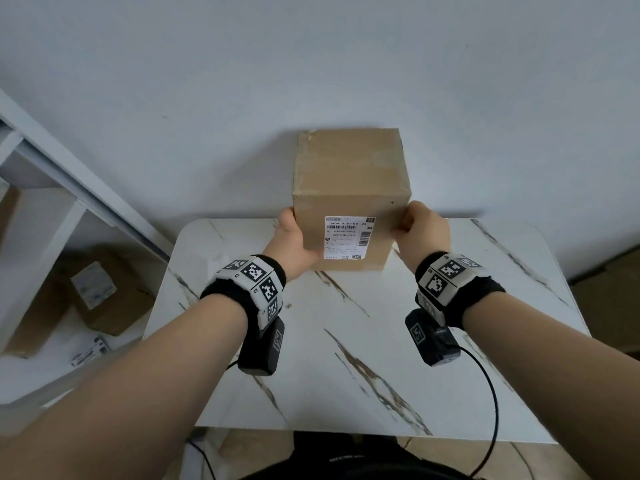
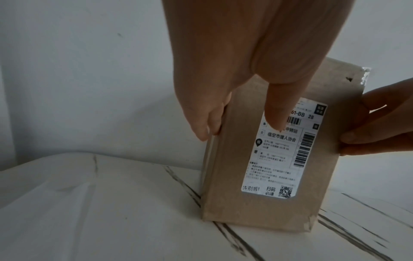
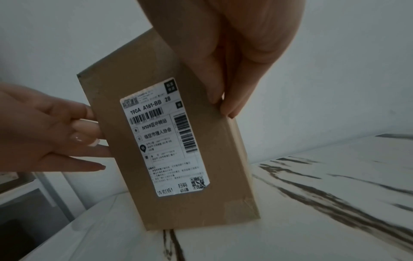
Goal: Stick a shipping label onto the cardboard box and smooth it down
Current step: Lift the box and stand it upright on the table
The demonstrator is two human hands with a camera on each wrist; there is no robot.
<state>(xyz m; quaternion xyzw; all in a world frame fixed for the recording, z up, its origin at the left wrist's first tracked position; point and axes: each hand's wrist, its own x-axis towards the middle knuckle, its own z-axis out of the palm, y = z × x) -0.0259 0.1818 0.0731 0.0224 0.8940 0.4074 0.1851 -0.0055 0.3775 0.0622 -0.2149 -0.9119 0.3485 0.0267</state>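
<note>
A brown cardboard box (image 1: 349,168) stands upright at the far edge of the marble table (image 1: 346,341). A white shipping label (image 1: 349,238) with barcodes lies flat on the box face towards me. My left hand (image 1: 294,237) grips the box's left side, fingers (image 3: 89,151) along the side wall. Its thumb (image 2: 277,113) presses the label's (image 2: 274,159) upper left part. My right hand (image 1: 420,225) grips the right edge, fingers (image 3: 230,106) curled round the corner. In the right wrist view the box (image 3: 223,159) leans slightly and the label (image 3: 165,137) shows in full.
A white wall rises directly behind the box. To the left stands a white shelf (image 1: 52,174) holding another labelled cardboard box (image 1: 100,289) and loose label sheets (image 1: 88,351). The table has rounded corners, and a black cable (image 1: 491,393) hangs off its near right side.
</note>
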